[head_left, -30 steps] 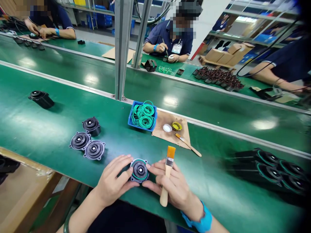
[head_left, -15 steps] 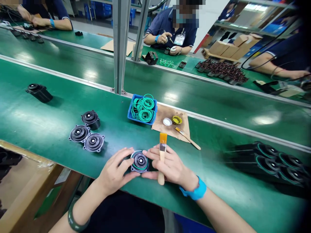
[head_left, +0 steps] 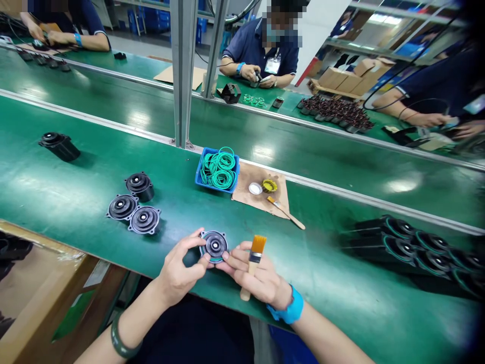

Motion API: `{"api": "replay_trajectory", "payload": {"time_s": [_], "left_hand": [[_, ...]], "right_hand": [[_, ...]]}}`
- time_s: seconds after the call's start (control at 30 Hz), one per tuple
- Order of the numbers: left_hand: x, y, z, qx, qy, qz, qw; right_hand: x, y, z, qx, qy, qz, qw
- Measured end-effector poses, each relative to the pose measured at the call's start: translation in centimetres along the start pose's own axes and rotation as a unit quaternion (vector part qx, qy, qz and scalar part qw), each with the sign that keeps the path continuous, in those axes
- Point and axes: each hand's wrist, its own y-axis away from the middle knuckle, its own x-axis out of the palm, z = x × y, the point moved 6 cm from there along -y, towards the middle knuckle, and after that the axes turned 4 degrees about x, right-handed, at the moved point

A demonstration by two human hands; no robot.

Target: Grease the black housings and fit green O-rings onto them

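Note:
A round black flanged housing point(head_left: 215, 241) stands on the bench in front of me, a green O-ring point(head_left: 215, 261) showing along its near edge. My left hand point(head_left: 180, 273) grips the housing from the left, forefinger at the far side and thumb at the near rim. My right hand point(head_left: 263, 280) holds a flat paintbrush point(head_left: 255, 257) between its fingers, with the orange bristles pointing up. That hand's thumb and fingertips also press on the right near edge of the housing, by the ring. Some of its fingers are partly hidden behind the brush.
A blue bin point(head_left: 197, 178) of green O-rings sits near the rail, beside stained cardboard point(head_left: 246, 174) with a yellow pot point(head_left: 270, 185) and a second brush point(head_left: 286, 211). Several black housings point(head_left: 144, 220) stand left; ringed ones point(head_left: 399, 247) stand right. Co-workers sit across the bench.
My fingertips have shifted to the near rim of the housing, and less of the green ring shows now. The brush has tilted and sits lower. The view has moved slightly.

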Motion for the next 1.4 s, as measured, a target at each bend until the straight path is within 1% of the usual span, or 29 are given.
{"api": "replay_trajectory", "payload": {"time_s": [0.1,0.17,0.23,0.3,0.37,0.43,0.5,0.57,0.67,0.73,0.8,0.9,0.97,1.03,1.13,1.3,1.4], "left_hand": [[0.1,0.2,0.0,-0.016,-0.003,-0.006,1.0],[0.0,0.2,0.1,-0.016,0.0,-0.008,1.0],[-0.2,0.0,0.4,-0.027,0.023,-0.009,0.999],[-0.4,-0.3,1.0,-0.07,0.051,-0.008,0.996],[-0.4,-0.4,1.9,-0.147,0.078,0.0,0.986],[0.1,-0.2,2.6,-0.215,0.103,0.029,0.971],[0.7,0.0,3.0,-0.254,0.126,0.064,0.957],[1.1,0.2,3.2,-0.265,0.136,0.087,0.951],[1.2,0.2,3.4,-0.274,0.142,0.089,0.947],[1.1,0.1,3.4,-0.277,0.143,0.085,0.946],[1.0,0.1,3.4,-0.28,0.143,0.084,0.946],[1.1,0.0,3.3,-0.281,0.145,0.083,0.945],[1.1,0.1,3.4,-0.281,0.146,0.081,0.945],[1.1,0.1,3.4,-0.28,0.146,0.081,0.945],[1.2,0.1,3.4,-0.278,0.141,0.086,0.946],[1.1,0.0,3.3,-0.274,0.141,0.086,0.948],[1.2,0.1,3.4,-0.278,0.145,0.087,0.946]], "right_hand": [[0.6,0.6,0.3,-0.017,-0.002,0.025,1.0],[0.9,0.7,0.3,-0.011,-0.014,0.035,0.999],[0.5,0.4,0.0,0.02,-0.052,0.005,0.998],[-0.5,0.0,-0.9,0.102,-0.12,-0.049,0.986],[-1.7,-0.1,-2.2,0.219,-0.197,-0.105,0.95],[-2.7,-0.1,-3.2,0.313,-0.251,-0.134,0.906],[-3.9,0.0,-3.8,0.362,-0.289,-0.158,0.872],[-4.9,0.1,-4.3,0.395,-0.311,-0.175,0.847],[-5.8,0.4,-5.1,0.446,-0.31,-0.19,0.818],[-5.9,0.5,-5.3,0.479,-0.3,-0.188,0.803],[-5.3,0.6,-5.4,0.508,-0.314,-0.172,0.784],[-3.4,0.6,-5.1,0.543,-0.369,-0.107,0.747],[-2.2,0.6,-4.8,0.56,-0.388,-0.065,0.729],[-1.5,0.6,-4.6,0.568,-0.391,-0.042,0.723],[-1.1,0.6,-4.6,0.573,-0.384,-0.031,0.724],[-0.8,0.4,-5.0,0.563,-0.373,-0.035,0.737],[-0.6,0.5,-5.3,0.554,-0.356,-0.033,0.752]]}}
